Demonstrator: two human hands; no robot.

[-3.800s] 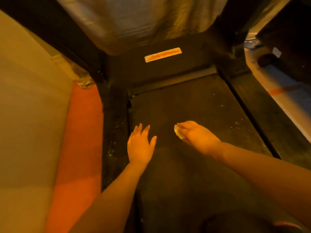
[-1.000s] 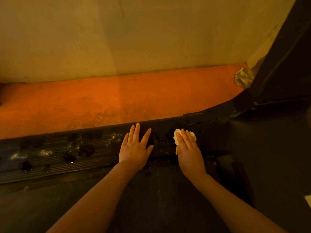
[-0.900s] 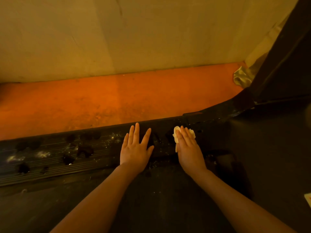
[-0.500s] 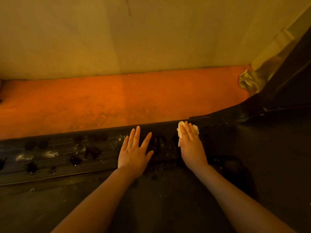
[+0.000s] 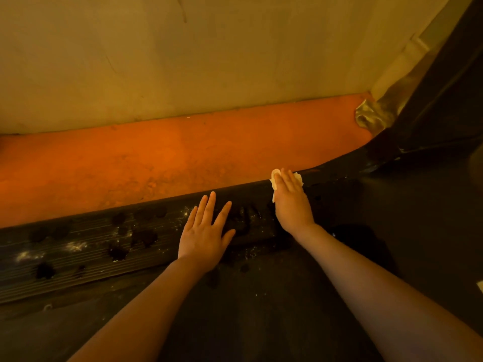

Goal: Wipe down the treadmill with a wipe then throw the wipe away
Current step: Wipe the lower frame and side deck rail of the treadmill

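Observation:
The treadmill's ribbed black side rail (image 5: 86, 246) runs across the view, dusty and spotted with dark wet marks. My right hand (image 5: 291, 202) presses a small white wipe (image 5: 274, 178) flat against the rail's far edge; only the wipe's edges show past my fingers. My left hand (image 5: 205, 232) lies flat on the rail just left of it, fingers spread, holding nothing. The dark treadmill belt (image 5: 261, 309) lies under my forearms.
An orange floor strip (image 5: 170, 158) borders the rail, with a beige wall (image 5: 209, 53) behind it. The treadmill's black upright (image 5: 444, 87) rises at the right, with a crumpled shiny sheet (image 5: 371, 117) at its foot.
My view turned from the belt to the left side rail. In the last second my right hand slid the wipe up toward the rail's far edge; my left hand stayed flat.

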